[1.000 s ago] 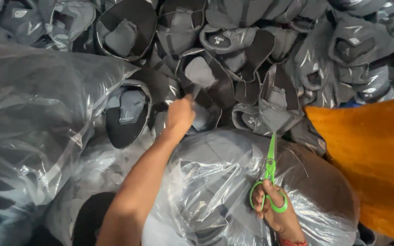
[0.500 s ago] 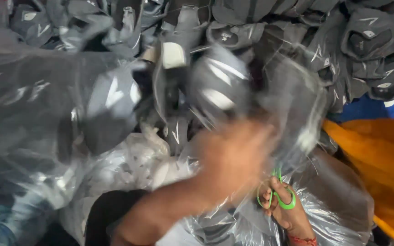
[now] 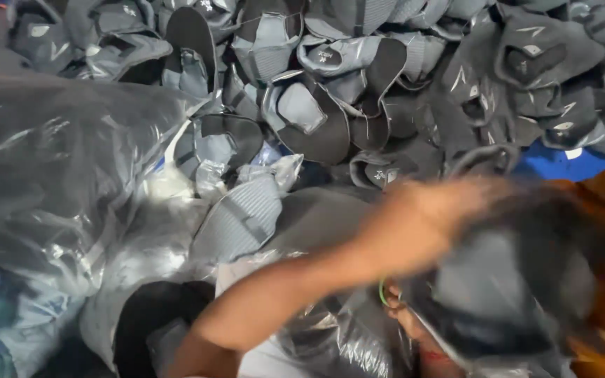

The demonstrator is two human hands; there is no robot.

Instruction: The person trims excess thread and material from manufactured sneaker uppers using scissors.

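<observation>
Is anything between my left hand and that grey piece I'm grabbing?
Nothing visible. The left hand is already on the blurred grey piece, with no gap showing. The right hand sits below, mostly hidden behind it.

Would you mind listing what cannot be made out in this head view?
- Left hand: motion blur hides the fingers and grip.
- Dark grey piece in a clear bag at that hand: blurred, kind unclear.
- Right hand: mostly hidden behind the left arm and the bag.
- Green scissors: only a sliver of handle shows.
- Orange cloth: cut off by the right edge.
</observation>
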